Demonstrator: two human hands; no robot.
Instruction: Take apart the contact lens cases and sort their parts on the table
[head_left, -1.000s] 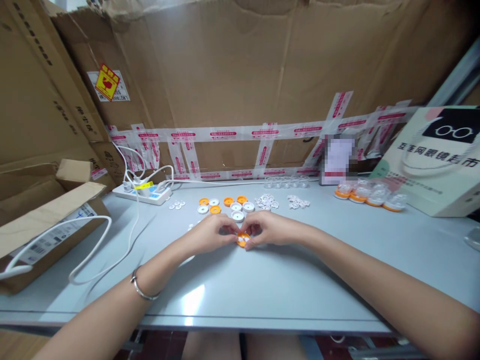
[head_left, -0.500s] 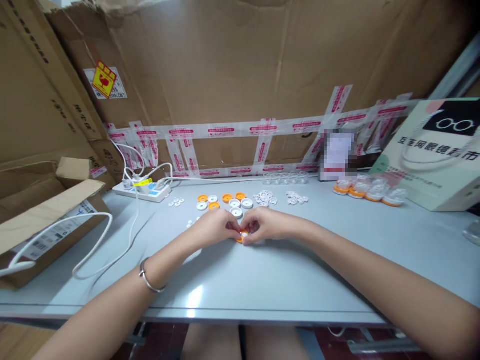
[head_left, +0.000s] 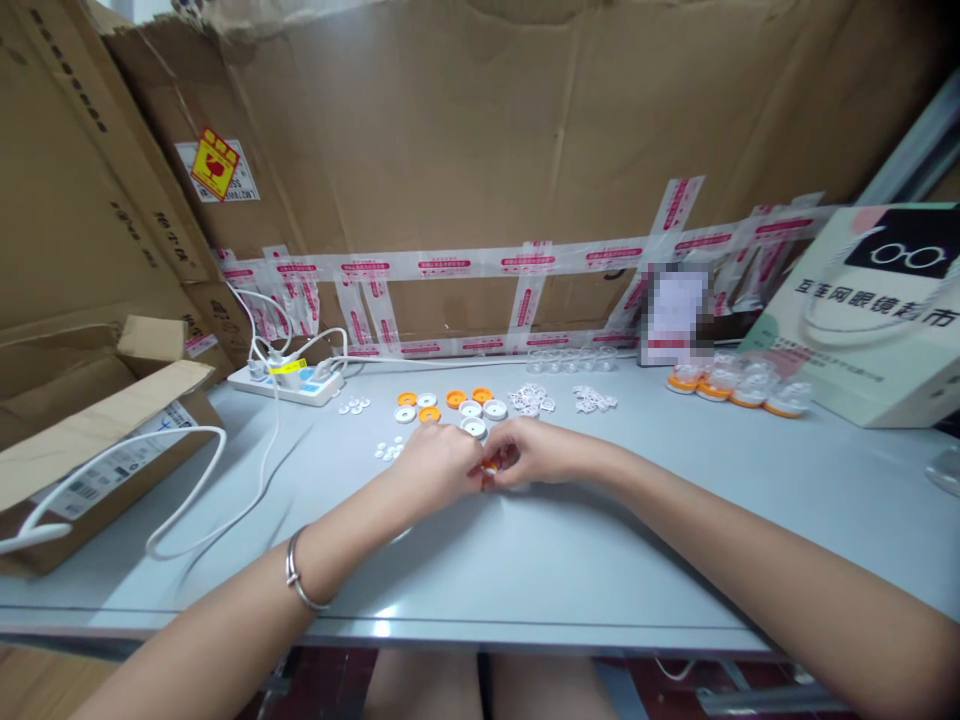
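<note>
Near the middle of the table, my left hand [head_left: 444, 462] and my right hand [head_left: 525, 452] meet over a small round orange piece [head_left: 490, 468]. Both hands have their fingers pinched on it, and they cover most of it. Just beyond my hands lie white round caps [head_left: 473, 428] and orange round caps [head_left: 456, 399]. To the left of these is another cluster with an orange ring [head_left: 428, 414] and white discs [head_left: 405, 414]. Small white round parts [head_left: 388, 449] are scattered beside my left wrist. Past my right hand are piles of small white plastic pieces [head_left: 532, 399].
Clear domed parts [head_left: 570, 360] line the back edge. Orange-and-white capped assemblies [head_left: 716, 381] stand at right by a paper bag [head_left: 862, 310]. At left are a power strip [head_left: 319, 385], a looping white cable [head_left: 217, 470] and an open carton [head_left: 112, 470]. Large cardboard [head_left: 420, 130] walls the back.
My left hand has turned and come further over the orange piece, hiding more of it. My right hand stays almost in place. More small white parts show beside my left hand.
</note>
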